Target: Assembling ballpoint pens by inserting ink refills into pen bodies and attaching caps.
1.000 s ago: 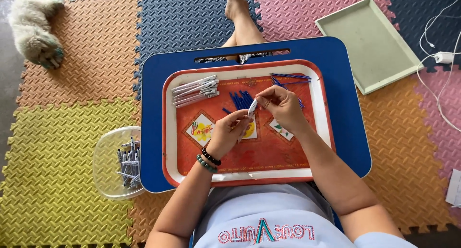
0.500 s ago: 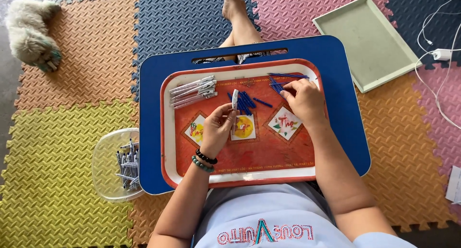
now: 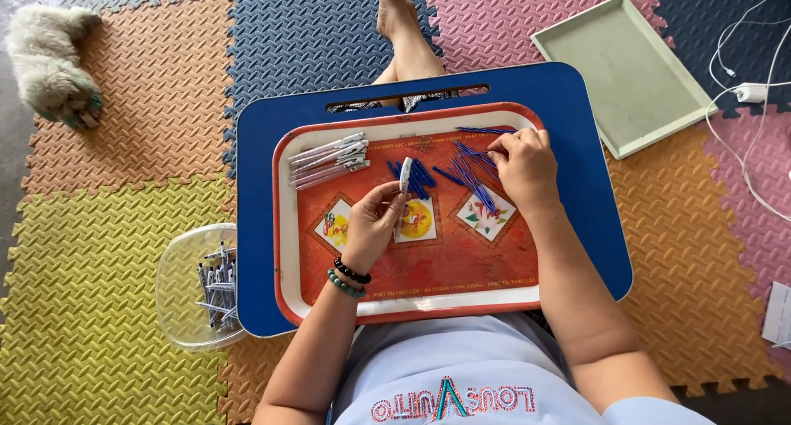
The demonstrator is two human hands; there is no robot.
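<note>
A red tray (image 3: 428, 289) with a white rim lies on a blue lap table (image 3: 577, 104). My left hand (image 3: 372, 223) holds a white pen barrel (image 3: 404, 175) upright over the tray's middle. My right hand (image 3: 523, 165) rests at the tray's upper right, its fingertips pinching at a spread of thin blue refills (image 3: 474, 174). A second cluster of blue refills (image 3: 418, 174) lies just right of the barrel. A row of white pen barrels (image 3: 329, 160) sits at the tray's upper left.
A clear plastic bowl (image 3: 185, 289) with several pens stands on the foam floor mats left of the table. A pale green tray (image 3: 626, 71) lies at upper right, near a white charger and cable (image 3: 751, 91). A small white dog (image 3: 49, 71) lies at upper left.
My right hand moved away from my left hand, up and to the right onto the blue refills. My left hand lifted the white barrel slightly up and stayed near the tray's middle.
</note>
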